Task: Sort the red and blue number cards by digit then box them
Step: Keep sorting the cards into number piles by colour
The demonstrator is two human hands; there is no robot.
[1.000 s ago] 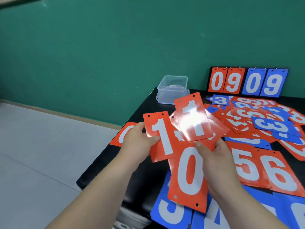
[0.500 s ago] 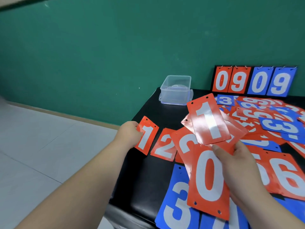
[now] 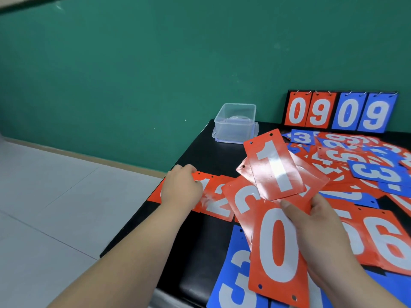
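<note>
Nearest me, my right hand (image 3: pixel 315 227) is closed around a fan of red cards: a red 0 card (image 3: pixel 278 247) hanging lowest, a red 1 card (image 3: pixel 274 165) standing uppermost, others wedged behind whose digits I cannot read. Under the fan, blue cards (image 3: pixel 235 270) lie on the black table (image 3: pixel 200 236), cut off by the bottom edge.

Further out, my left hand (image 3: pixel 181 190) rests on a red 1 card on the table (image 3: pixel 203 182) at the near-left corner, fingers curled over its edge; whether I grip it or only press it down I cannot tell. A red 2 card (image 3: pixel 219 204) lies just beside it, touching.

Judgement on handling: the cards look thin, light, glossy and slightly flexible. The sheen suggests they will slide over one another, so I would pinch an edge clear of the punched holes.

Beyond, the loose pile (image 3: pixel 360 165) overlaps heavily; many digits are half buried or blurred. At the back stand the clear plastic box (image 3: pixel 235 123), apparently empty of cards, and the scoreboard stand (image 3: pixel 340 112) showing 09 09.
</note>
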